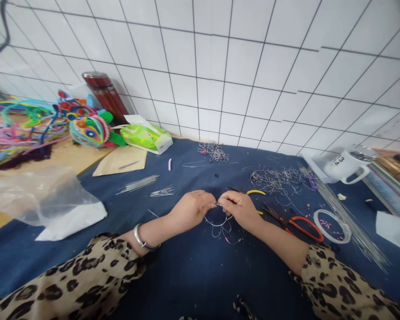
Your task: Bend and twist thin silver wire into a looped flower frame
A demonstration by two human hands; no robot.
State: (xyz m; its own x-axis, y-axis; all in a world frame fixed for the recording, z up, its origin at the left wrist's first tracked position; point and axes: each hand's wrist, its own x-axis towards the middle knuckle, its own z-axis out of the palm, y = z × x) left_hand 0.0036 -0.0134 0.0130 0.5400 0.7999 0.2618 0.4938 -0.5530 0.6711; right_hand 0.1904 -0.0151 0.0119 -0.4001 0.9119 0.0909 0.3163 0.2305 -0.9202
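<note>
My left hand (197, 206) and my right hand (240, 209) meet almost fingertip to fingertip over the dark blue cloth. Both are pinched closed on a looped wire piece (216, 225), a silvery ring with thinner loops hanging below it. Small pink beads (227, 239) sit along one of the lower loops. Exactly where the fingertips grip the wire is partly hidden. Just right of my right hand lie yellow-handled pliers (256, 192) and orange-handled scissors or cutters (303, 226). A round clear dish (332, 226) with pink beads stands beyond them.
Tangled wire (276, 178) and a bundle of long straight wires (351, 222) lie to the right, near a white mug (348, 164). Cut wires (138, 184), a green tissue pack (143, 134), a plastic bag (43, 195), and a red thermos (106, 95) are on the left.
</note>
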